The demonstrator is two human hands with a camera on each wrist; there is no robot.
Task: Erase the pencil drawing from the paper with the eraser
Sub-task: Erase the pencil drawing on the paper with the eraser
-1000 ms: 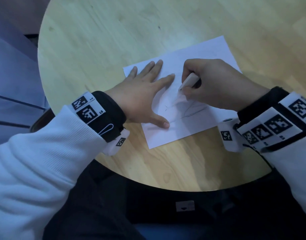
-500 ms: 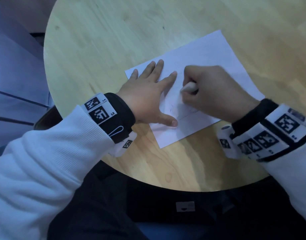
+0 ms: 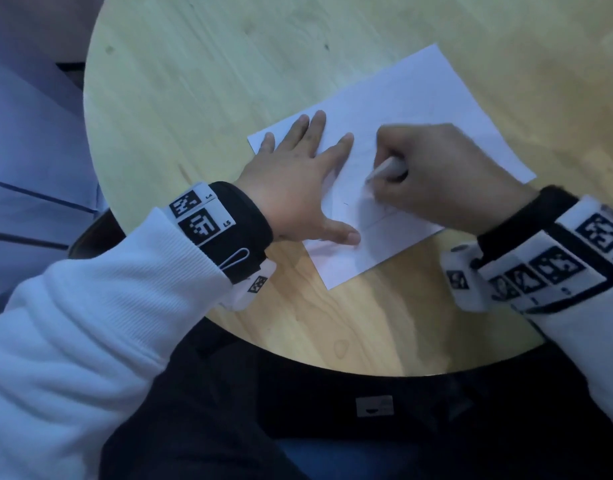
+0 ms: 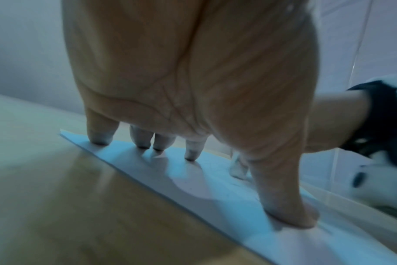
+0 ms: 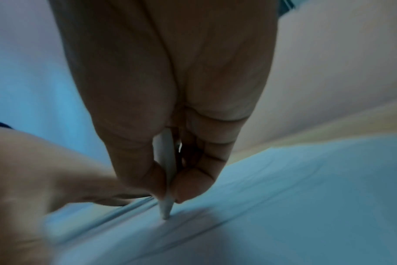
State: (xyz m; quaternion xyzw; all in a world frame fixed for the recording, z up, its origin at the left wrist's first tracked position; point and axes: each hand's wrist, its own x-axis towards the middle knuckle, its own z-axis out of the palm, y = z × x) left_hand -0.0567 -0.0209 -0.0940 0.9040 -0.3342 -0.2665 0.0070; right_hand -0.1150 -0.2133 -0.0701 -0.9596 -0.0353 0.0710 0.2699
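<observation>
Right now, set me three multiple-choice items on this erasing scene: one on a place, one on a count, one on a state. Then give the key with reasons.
1. Where does the left hand lie?
A. flat on the paper
B. on the bare table
C. in the lap

2. How many sheets lie on the table?
A. one
B. two
C. three

3. How is the eraser held?
A. lying loose on the sheet
B. pinched in the right hand, tip on the paper
C. raised well above the table

Key: 1 A, the left wrist view shows spread fingertips and thumb pressed on the sheet. 2 A, the head view shows a single white sheet. 3 B, the right wrist view shows thumb and finger clamped on it with its tip touching the sheet.
</observation>
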